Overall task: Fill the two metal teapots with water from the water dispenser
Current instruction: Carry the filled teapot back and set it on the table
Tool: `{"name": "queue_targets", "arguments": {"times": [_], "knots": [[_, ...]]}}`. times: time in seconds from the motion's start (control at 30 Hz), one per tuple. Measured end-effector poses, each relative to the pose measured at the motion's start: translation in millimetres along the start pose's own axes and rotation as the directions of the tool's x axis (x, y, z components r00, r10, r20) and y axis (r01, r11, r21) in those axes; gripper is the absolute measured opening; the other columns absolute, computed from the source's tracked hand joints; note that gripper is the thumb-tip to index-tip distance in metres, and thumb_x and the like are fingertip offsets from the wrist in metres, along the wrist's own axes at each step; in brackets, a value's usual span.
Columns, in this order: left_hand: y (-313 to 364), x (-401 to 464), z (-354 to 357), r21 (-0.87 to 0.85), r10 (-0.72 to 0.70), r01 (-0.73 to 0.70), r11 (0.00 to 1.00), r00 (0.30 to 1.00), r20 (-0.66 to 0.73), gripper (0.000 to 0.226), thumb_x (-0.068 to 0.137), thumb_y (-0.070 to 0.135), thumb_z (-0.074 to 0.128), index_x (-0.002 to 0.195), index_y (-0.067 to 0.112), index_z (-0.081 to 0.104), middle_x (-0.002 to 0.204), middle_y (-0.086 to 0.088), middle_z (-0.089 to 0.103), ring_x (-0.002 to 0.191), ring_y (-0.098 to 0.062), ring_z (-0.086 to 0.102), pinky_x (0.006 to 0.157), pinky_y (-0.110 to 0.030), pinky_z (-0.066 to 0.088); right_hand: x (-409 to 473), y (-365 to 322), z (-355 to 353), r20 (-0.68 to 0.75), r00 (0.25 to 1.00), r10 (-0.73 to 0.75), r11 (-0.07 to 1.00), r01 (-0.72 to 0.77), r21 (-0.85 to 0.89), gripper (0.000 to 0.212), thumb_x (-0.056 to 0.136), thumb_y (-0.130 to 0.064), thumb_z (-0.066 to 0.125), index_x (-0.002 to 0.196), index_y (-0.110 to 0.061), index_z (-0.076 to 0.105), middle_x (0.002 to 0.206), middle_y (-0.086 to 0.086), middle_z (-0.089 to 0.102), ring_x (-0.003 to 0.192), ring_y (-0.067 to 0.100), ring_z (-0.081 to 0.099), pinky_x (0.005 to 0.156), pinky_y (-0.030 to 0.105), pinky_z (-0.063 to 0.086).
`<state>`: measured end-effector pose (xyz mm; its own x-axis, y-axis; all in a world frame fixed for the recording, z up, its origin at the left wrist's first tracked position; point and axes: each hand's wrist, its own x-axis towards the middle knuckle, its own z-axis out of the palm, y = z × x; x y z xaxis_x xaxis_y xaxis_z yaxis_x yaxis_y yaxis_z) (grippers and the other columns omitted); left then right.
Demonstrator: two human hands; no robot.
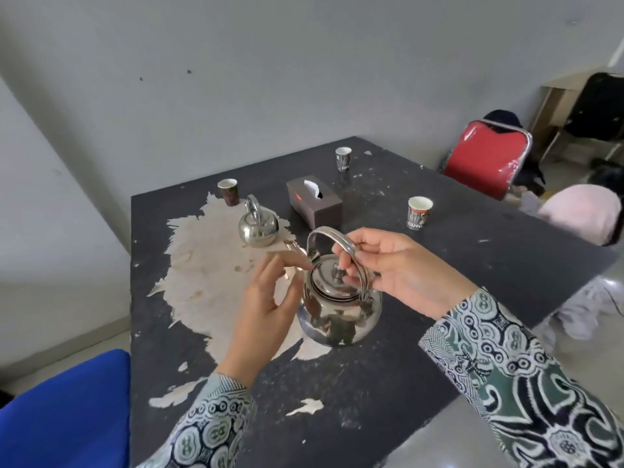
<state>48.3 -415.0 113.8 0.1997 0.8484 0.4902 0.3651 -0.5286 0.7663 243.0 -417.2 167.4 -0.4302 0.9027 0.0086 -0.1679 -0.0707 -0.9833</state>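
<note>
On the table (388, 383), the near teapot (339, 309) hangs from the right hand (395, 268) pinching its handle; the left hand (270, 298) is loose beside it. The other teapot (258, 228) sits at eleven o'clock. The lid (334, 276) may slip off if it tilts.

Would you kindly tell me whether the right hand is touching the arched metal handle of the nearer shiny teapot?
Touching: the head view shows the right hand pinching the arched handle of the nearer shiny metal teapot.

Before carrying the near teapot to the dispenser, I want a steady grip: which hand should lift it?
Right hand: it already grips the near teapot's handle. The left hand is only open beside the body.
</note>
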Motion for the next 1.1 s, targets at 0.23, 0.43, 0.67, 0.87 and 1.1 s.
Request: {"name": "queue_targets", "arguments": {"times": [0.23,0.43,0.67,0.87,1.1], "knots": [[34,46,95,0.199,0.064,-0.088,0.976,0.99,0.123,0.042,0.086,0.044,0.051,0.126,0.033,0.045,0.134,0.017,0.043,0.129,0.002,0.036,0.107,-0.015,0.03,13,-43,-92,0.006,0.997,-0.071,0.997,0.071,-0.01,0.023,0.092,0.005,0.038,0.106,0.002,0.056,0.078,0.002,0.063,0.072,0.012,0.056,0.079,0.031,0.049],[29,114,148,0.461,0.161,-0.195,0.866,0.98,0.113,0.07,0.08,0.056,0.051,0.14,0.031,0.025,0.145,0.022,0.019,0.141,0.0,0.01,0.116,-0.022,0.012,49,-79,-157,0.024,0.993,-0.117,0.993,0.116,0.036,0.022,0.092,0.005,0.037,0.102,0.002,0.056,0.082,0.005,0.063,0.067,0.007,0.059,0.076,0.026,0.05],[17,198,197,0.617,0.166,-0.164,0.77,0.985,0.054,0.075,0.079,0.061,0.046,0.142,0.037,0.014,0.153,0.006,0.018,0.142,-0.011,0.011,0.114,-0.035,0.015,94,-113,-231,0.048,0.989,-0.138,0.989,0.14,-0.045,0.023,0.091,0.005,0.04,0.097,-0.005,0.06,0.083,0.004,0.068,0.074,0.01,0.065,0.067,0.018,0.053],[-3,252,224,0.714,0.166,-0.134,0.687,0.986,0.024,0.067,0.083,0.059,0.04,0.141,0.035,0.018,0.156,0.002,0.014,0.143,-0.013,0.009,0.113,-0.041,0.021,130,-130,-278,0.081,0.988,-0.132,0.985,0.14,-0.102,0.025,0.09,0.006,0.041,0.094,-0.008,0.061,0.077,-0.003,0.072,0.076,0.009,0.068,0.065,0.019,0.055],[-26,310,244,0.724,0.076,-0.063,0.687,0.997,0.015,0.072,0.087,0.048,0.048,0.146,0.033,0.008,0.158,-0.003,0.0,0.144,-0.017,-0.005,0.117,-0.045,0.018,184,-144,-321,0.133,0.988,-0.077,0.985,0.096,-0.141,0.028,0.09,0.008,0.037,0.103,-0.005,0.058,0.091,0.004,0.07,0.083,0.011,0.068,0.069,0.02,0.056]]}}
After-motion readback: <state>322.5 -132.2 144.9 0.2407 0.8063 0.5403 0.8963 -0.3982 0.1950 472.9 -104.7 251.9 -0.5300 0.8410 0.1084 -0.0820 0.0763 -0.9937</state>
